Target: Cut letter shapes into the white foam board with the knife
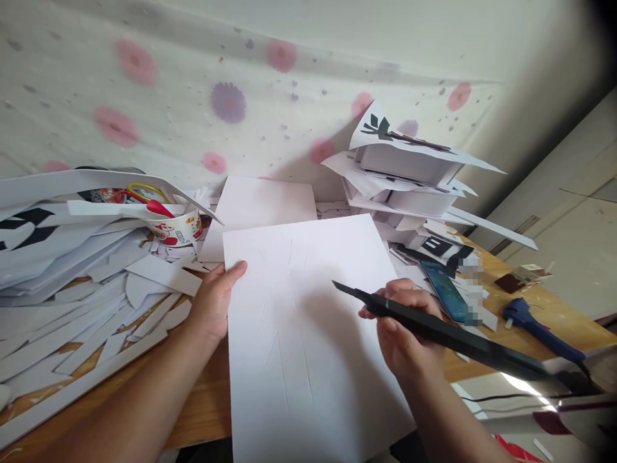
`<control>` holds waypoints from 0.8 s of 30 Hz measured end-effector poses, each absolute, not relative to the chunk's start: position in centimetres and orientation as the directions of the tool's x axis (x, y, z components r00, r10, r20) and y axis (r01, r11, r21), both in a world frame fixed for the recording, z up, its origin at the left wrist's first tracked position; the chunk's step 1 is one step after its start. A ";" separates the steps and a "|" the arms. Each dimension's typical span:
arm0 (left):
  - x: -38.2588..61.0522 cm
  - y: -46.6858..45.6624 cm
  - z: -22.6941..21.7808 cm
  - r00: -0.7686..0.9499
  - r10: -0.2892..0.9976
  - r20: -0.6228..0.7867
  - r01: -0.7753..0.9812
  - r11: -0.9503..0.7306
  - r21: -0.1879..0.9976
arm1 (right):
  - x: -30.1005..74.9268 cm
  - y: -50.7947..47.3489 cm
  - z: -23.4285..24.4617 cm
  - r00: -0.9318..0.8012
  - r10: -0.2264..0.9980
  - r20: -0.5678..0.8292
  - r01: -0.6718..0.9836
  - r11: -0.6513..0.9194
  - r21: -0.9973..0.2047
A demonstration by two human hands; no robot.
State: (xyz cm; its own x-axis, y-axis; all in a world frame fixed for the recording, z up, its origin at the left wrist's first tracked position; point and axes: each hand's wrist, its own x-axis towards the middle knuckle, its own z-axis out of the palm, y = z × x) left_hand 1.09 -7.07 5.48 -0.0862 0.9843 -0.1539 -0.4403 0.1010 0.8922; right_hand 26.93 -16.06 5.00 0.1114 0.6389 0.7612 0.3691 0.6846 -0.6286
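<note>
A large white foam board [308,334] with several cut lines lies on the wooden table [202,411] in front of me. My left hand [214,299] grips its left edge near the top corner, thumb on top. My right hand [402,331] is closed round a long black pointed blade-shaped piece [434,328], whose tip hovers over the right part of the board.
White offcuts [96,321] pile up at the left, beside a printed paper cup [176,228] holding scissors. Stacked white boxes and sheets [405,180] stand at the back right. A phone [448,292] and a blue tool [537,328] lie to the right. A second white board [260,206] lies behind.
</note>
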 end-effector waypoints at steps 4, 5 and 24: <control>0.9 -7.2 5.5 0.043 0.986 -0.161 -0.466 0.162 0.870 | 25.3 -15.1 4.5 0.163 0.728 0.666 -0.069 0.682 -0.728; 0.8 -7.3 5.5 0.065 0.984 -0.163 -0.466 0.174 0.867 | 25.1 -15.0 4.3 0.163 0.736 0.657 -0.117 0.676 -0.728; 0.0 -7.8 6.0 0.201 0.953 -0.228 -0.284 0.279 0.917 | 27.1 -15.6 3.2 0.249 0.761 0.599 -0.069 0.630 -0.773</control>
